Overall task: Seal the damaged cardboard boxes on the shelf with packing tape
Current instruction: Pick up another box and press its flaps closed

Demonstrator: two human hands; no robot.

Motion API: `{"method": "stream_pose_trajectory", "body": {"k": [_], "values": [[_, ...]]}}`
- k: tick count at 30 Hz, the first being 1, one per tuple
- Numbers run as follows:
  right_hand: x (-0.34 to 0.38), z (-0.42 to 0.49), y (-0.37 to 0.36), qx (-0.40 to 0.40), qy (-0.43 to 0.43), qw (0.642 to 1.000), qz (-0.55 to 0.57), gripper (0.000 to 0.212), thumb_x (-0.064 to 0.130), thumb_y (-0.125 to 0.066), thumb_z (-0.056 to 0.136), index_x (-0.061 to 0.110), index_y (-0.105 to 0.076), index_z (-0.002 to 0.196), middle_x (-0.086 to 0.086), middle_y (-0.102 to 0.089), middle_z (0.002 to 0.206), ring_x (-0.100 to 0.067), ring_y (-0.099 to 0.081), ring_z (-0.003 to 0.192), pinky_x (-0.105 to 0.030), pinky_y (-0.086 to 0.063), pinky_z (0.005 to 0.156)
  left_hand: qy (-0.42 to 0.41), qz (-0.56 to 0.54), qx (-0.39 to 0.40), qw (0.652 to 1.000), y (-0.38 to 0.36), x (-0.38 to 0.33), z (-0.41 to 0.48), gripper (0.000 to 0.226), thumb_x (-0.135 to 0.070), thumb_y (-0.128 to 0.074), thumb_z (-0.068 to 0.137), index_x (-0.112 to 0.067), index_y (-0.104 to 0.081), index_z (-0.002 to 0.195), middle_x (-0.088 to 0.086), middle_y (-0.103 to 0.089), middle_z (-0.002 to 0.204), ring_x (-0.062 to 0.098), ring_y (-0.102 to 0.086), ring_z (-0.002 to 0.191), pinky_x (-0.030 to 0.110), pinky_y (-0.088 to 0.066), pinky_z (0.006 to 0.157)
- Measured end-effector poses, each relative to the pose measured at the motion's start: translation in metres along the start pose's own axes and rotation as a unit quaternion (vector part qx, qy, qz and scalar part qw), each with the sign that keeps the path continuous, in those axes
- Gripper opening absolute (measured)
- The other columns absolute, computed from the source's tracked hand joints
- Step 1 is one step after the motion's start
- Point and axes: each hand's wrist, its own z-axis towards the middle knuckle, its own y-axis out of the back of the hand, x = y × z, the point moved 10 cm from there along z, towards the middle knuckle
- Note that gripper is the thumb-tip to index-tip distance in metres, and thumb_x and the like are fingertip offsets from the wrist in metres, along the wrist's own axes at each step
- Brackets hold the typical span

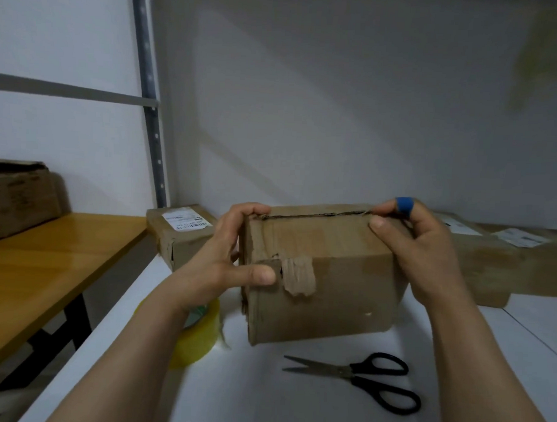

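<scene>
A worn brown cardboard box (pixel 331 283) with a torn flap of cardboard on its front is held tilted above the white shelf (pixel 262 395). My left hand (pixel 224 259) grips its left end, thumb across the front face. My right hand (pixel 419 249), with a blue band on one finger, grips the upper right corner, fingers on the top seam. A roll of yellowish packing tape (pixel 198 335) stands on the shelf, partly hidden behind my left forearm. Black-handled scissors (pixel 359 377) lie in front of the box with their blades slightly apart.
A small box with a white label (pixel 177 232) sits at the back left of the shelf. A long flat box with labels (pixel 492 261) lies at the back right. Left of the shelf stands a wooden table (pixel 45 264) bearing another box (pixel 16 196).
</scene>
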Motion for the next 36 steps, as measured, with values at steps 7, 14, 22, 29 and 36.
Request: {"method": "stream_pose_trajectory", "body": {"k": [7, 14, 22, 29, 36], "values": [[-0.007, 0.004, -0.001, 0.017, -0.022, 0.999, 0.018, 0.010, 0.017, -0.075, 0.088, 0.026, -0.072, 0.091, 0.010, -0.072, 0.094, -0.005, -0.066, 0.089, -0.026, -0.052, 0.084, 0.011, 0.028, 0.010, 1.000, -0.001, -0.003, 0.001, 0.095, -0.062, -0.089, 0.054, -0.043, -0.044, 0.136, -0.003, -0.044, 0.141, 0.014, -0.048, 0.132, 0.051, -0.043, 0.111], [-0.015, 0.008, -0.006, 0.046, -0.055, 0.997, -0.018, 0.007, 0.022, -0.073, 0.090, 0.022, -0.079, 0.094, 0.008, -0.077, 0.107, -0.001, -0.066, 0.111, -0.030, -0.047, 0.102, 0.036, -0.042, 0.000, 0.998, 0.000, 0.002, 0.008, 0.070, -0.051, -0.079, 0.067, -0.027, -0.056, 0.128, 0.004, -0.051, 0.134, 0.028, -0.050, 0.129, 0.042, -0.047, 0.105], [-0.014, 0.014, -0.010, 0.029, -0.051, 0.996, -0.070, 0.016, 0.032, -0.070, 0.093, 0.019, -0.078, 0.088, 0.001, -0.076, 0.090, -0.013, -0.070, 0.088, -0.035, -0.051, 0.083, 0.046, -0.186, -0.180, 0.965, 0.008, 0.018, 0.028, 0.022, -0.006, -0.055, 0.097, -0.012, -0.066, 0.079, -0.002, -0.063, 0.105, 0.003, -0.062, 0.089, 0.026, -0.048, 0.086], [-0.012, 0.020, -0.005, -0.038, -0.057, 0.989, -0.129, 0.031, 0.044, -0.065, 0.095, 0.024, -0.078, 0.076, 0.017, -0.075, 0.077, 0.003, -0.066, 0.077, -0.022, -0.045, 0.074, 0.047, -0.125, -0.127, 0.983, 0.011, 0.014, 0.026, 0.017, -0.036, -0.060, 0.099, -0.029, -0.075, 0.095, -0.002, -0.062, 0.129, 0.013, -0.059, 0.125, 0.031, -0.050, 0.096], [-0.010, 0.021, -0.007, -0.038, -0.061, 0.988, -0.136, 0.031, 0.047, -0.065, 0.094, 0.026, -0.078, 0.075, 0.018, -0.075, 0.077, 0.005, -0.066, 0.076, -0.025, -0.047, 0.077, 0.013, -0.007, -0.026, 1.000, -0.004, 0.016, 0.008, 0.097, -0.049, -0.093, 0.057, -0.042, -0.045, 0.140, 0.004, -0.036, 0.148, 0.024, -0.042, 0.140, 0.050, -0.040, 0.115]]}}
